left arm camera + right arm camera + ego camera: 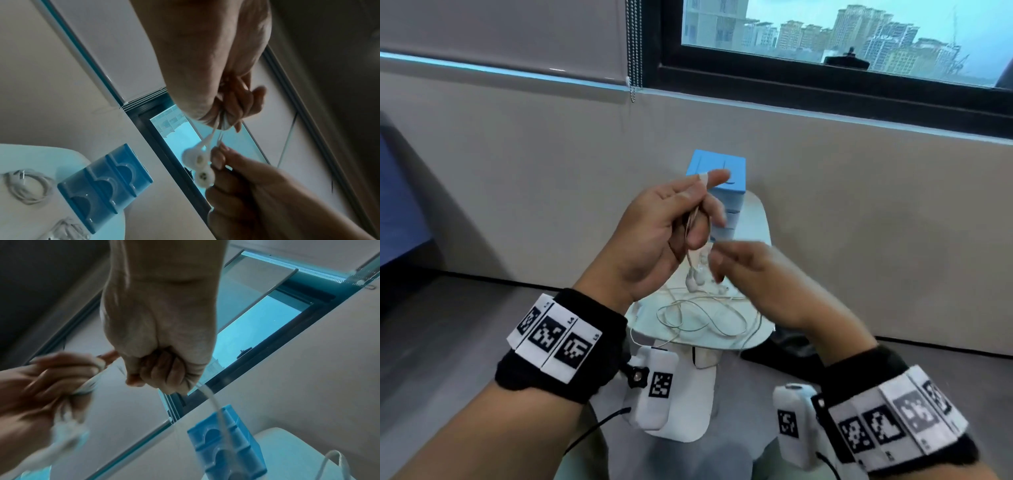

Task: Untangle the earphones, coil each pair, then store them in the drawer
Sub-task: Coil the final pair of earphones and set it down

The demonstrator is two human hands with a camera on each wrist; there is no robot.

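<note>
Up above the small white rounded surface (756, 219), both hands work on one pair of thin white wired earphones (697, 274). The left hand (671, 226) is raised with its palm turned toward the person, fingers curled round a bunch of the cable; two white earbuds (198, 162) dangle just below that fist on short stems. The right hand (753, 277) sits just beside and slightly lower, blurred in the head view, with its fingertips (218, 160) pinching the thin cable right next to the hanging buds. From the right wrist view the right hand's fingers are curled tight, and a length of white cable (213, 402) runs out from under them down toward the surface.

Below the hands, the rest of the white cable (705, 315) lies in loose overlapping loops on the near end of the surface, with a strand slipping over its front edge. More white cable bundles (26, 183) lie on the surface in the left wrist view (whether they belong to the same pair I cannot tell).

At the far end of the surface, against the grey wall, stands a small light-blue plastic drawer unit (722, 178), its stacked drawers showing scooped finger cut-outs, all pushed in as far as can be seen. Both wrists carry black bands with black-and-white square markers (554, 339).
</note>
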